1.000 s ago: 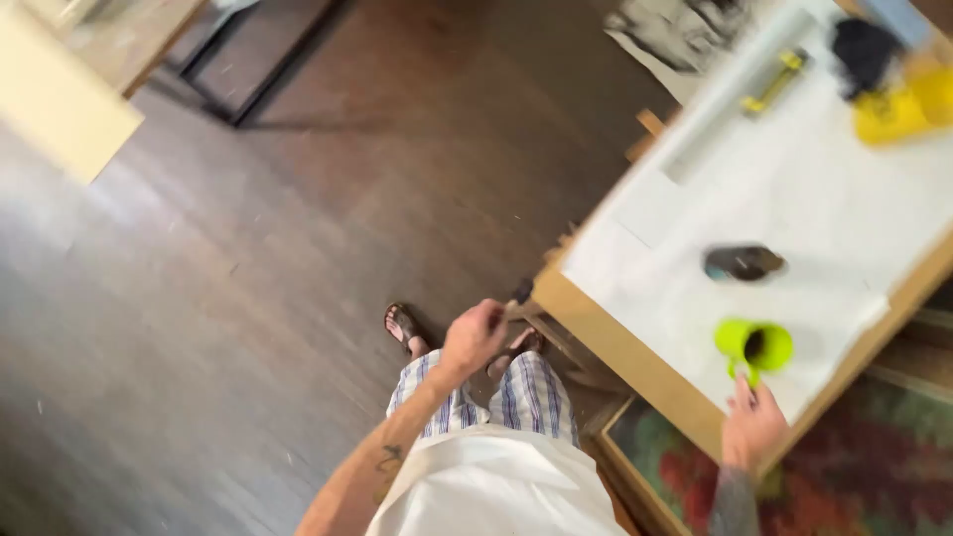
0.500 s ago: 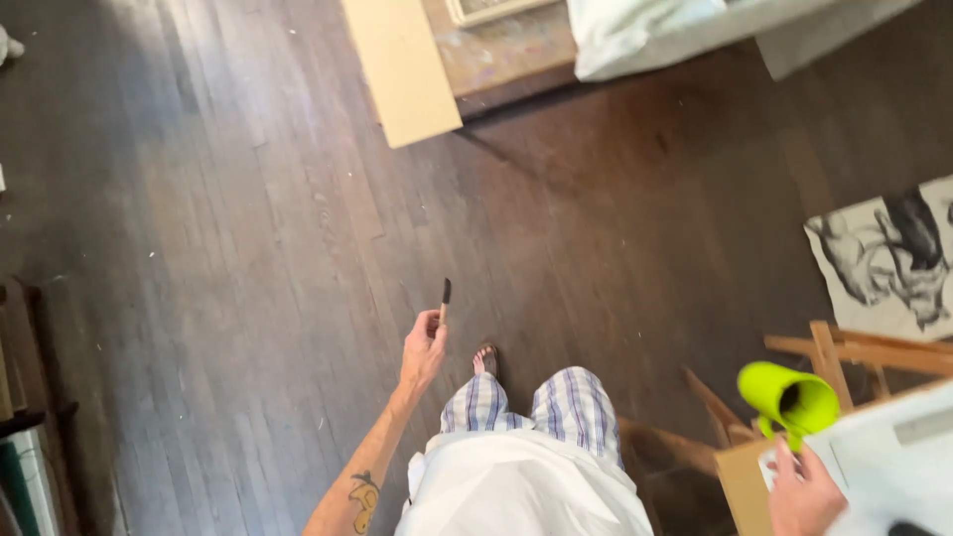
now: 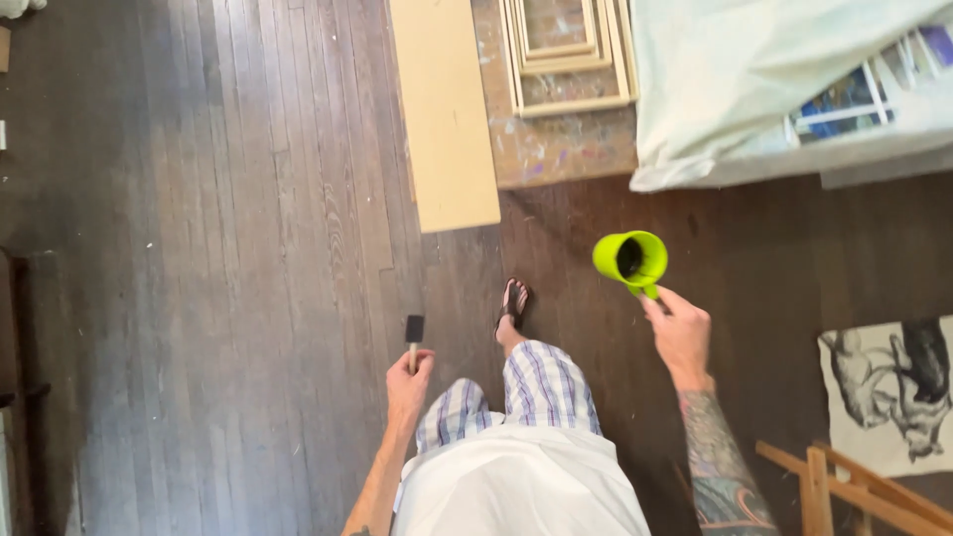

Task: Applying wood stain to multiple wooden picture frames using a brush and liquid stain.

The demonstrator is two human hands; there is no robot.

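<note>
The table has left view; over dark floorboards (image 3: 199, 248), left hand (image 3: 408, 383) pinches a foam brush (image 3: 413, 335), right hand (image 3: 679, 335) grips a green cup (image 3: 629, 260).

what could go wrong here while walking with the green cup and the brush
1. The lime green plastic cup, held by its handle in the right hand, looks tilted with something dark inside; it might spill onto the dark wooden plank floor.
2. The long pale wooden board lies just ahead of the sandalled foot, a possible trip.
3. The black foam brush in the left hand could drip if wet; that cannot be told.
</note>
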